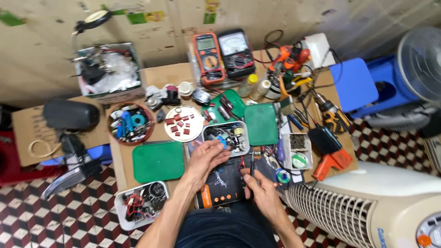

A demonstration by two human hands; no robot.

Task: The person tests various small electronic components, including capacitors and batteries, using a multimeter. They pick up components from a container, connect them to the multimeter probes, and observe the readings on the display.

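My left hand [205, 158] reaches forward to the near edge of a small metal tray [244, 139] full of electronic parts, its fingertips pinching a small blue part [223, 143]. My right hand [258, 188] is curled around a slim dark tool [252, 161] that points away from me, held over a dark mat [223, 183] with an orange edge. Both hands work above a low cardboard-topped table [158, 76].
On the table stand an orange multimeter [207, 57], a black meter [235, 53], green lids [158, 160] [261, 123], bowls of components [131, 124] [183, 122], solder spools [299, 160], a yellow drill [331, 115] and an orange gun-shaped tool [331, 161]. A white fan housing [367, 206] sits at right.
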